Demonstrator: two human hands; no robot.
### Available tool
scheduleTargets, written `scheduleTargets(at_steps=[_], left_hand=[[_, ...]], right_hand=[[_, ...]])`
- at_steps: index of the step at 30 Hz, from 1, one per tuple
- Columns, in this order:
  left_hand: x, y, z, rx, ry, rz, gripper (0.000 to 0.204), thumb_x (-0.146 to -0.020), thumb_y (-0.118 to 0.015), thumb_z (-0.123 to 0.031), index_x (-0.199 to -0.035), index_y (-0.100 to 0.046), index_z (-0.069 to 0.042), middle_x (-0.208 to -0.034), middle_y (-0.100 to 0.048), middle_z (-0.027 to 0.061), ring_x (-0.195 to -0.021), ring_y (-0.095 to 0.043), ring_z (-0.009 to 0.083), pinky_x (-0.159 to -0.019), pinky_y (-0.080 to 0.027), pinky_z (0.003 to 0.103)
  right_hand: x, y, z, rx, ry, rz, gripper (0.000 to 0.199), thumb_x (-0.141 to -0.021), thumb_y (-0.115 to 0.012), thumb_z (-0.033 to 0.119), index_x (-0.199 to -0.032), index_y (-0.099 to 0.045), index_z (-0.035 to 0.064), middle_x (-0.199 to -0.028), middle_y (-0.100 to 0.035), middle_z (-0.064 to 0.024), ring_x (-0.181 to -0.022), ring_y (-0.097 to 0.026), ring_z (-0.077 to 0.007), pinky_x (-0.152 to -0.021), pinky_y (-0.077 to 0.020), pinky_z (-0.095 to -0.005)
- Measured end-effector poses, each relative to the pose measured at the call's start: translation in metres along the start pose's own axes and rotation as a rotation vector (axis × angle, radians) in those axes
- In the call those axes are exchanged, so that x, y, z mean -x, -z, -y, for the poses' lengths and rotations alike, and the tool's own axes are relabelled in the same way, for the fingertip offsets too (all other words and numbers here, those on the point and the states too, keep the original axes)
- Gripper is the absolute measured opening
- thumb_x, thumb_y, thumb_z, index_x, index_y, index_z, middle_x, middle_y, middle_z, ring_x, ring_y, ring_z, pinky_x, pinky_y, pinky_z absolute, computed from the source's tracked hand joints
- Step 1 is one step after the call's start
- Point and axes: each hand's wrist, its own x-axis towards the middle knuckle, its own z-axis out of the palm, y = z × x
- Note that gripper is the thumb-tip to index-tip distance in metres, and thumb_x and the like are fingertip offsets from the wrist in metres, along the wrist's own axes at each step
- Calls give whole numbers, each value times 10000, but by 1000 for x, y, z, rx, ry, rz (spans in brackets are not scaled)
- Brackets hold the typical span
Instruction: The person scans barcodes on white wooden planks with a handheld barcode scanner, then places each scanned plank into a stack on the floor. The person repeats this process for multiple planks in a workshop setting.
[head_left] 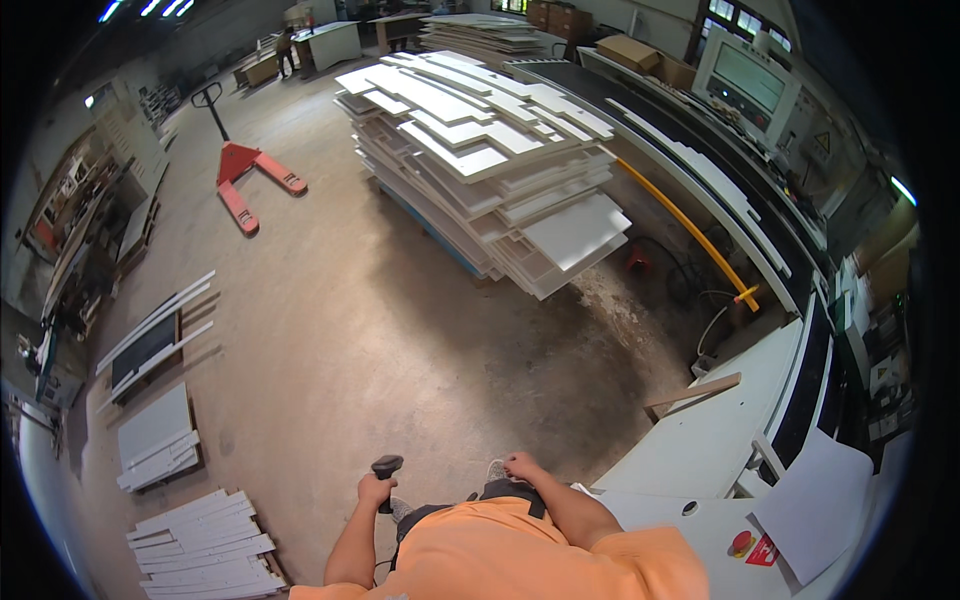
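Observation:
My left hand [375,489] is wrapped round the grip of a black handheld scanner [387,466], its head pointing up in front of my left leg. My right hand [521,466] hangs over my right shoe, with its fingers curled in. If anything is inside those fingers, it is too small to make out. Ahead of me rises a tall, uneven stack of white panels [470,130], many of them cut into odd shapes.
A white machine table [690,440] with a red stop button [741,543] and paper sheet [815,500] stands on my right. A yellow bar [690,225] runs along the machine. White strips [205,545] lie at left; a red pallet jack [238,160] stands beyond. Far back is another person [286,52].

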Motion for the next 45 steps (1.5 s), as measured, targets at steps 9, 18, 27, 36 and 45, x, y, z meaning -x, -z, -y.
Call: scheduleTargets(at_steps=[9,18,27,36,45], left_hand=[[18,-79,-309,-236,-558,416,536,-706,-792,-457,-940,-755,24,-930,-732,247,-910,-713,372,-837,-559,433],[-10,-131,-518,-408,-861,659,568,-696,-792,-478,-870,-718,58,-859,-708,248,-833,-694,365,-775,-540,438],[-50,-110,-731,-401,-1050,760,520,-705,-782,-445,-911,-729,30,-807,-704,235,-798,-699,373,-758,-548,445],[-90,-60,-828,-83,-869,733,533,-723,-782,-422,-953,-725,56,-828,-712,221,-796,-687,343,-767,-540,419],[-98,-35,-922,-84,-766,372,398,-745,-756,-346,-963,-722,-15,-932,-690,204,-904,-653,408,-785,-540,457]], right_hand=[[16,158,-98,-345,-298,-300,216,-892,-676,193,-768,-714,21,-670,-680,-63,-554,-627,-139,-460,-465,-293],[-45,268,-60,-622,-268,-385,110,-927,-652,134,-956,-679,32,-818,-697,-49,-667,-666,-120,-522,-497,-252],[-155,507,71,-395,58,-722,242,-894,-697,166,-1052,-683,-17,-801,-710,-80,-701,-670,-151,-670,-533,-297],[-205,704,356,-99,701,-811,312,-894,-697,114,-1170,-613,-8,-1091,-668,-140,-937,-669,-259,-840,-535,-355],[-383,822,633,424,1184,-631,749,-884,-755,320,-1415,-399,-72,-1383,-449,-254,-1283,-476,-386,-1083,-426,-429]])
